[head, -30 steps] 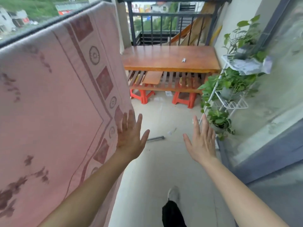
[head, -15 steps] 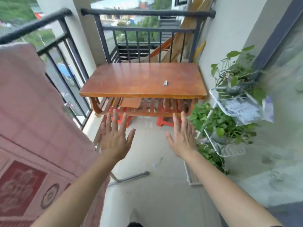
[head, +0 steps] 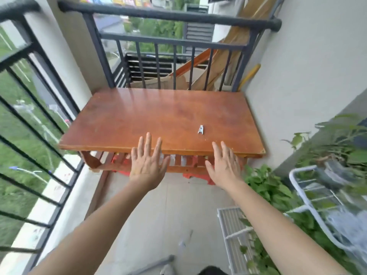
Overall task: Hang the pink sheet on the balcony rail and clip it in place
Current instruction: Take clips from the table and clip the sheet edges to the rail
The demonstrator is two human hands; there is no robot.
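left hand point(head: 147, 165): fingers straight and spread, holds nothing, over the near edge of the surface point(head: 158, 120) | right hand point(head: 223, 166): the same, beside it, not touching | clip point(head: 201, 129): lies on the surface, near the right hand | rail point(head: 168, 13): behind the surface

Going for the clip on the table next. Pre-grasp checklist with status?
1. Clip located, lying alone on the wooden table: ok.
2. Right hand empty, fingers straight: ok.
3. Left hand empty, fingers straight: ok.
4. Tabletop between right hand and clip bare: ok.
5. Clip works: cannot tell, too small.
6. Pink sheet hung over the balcony rail: cannot tell, sheet out of view.
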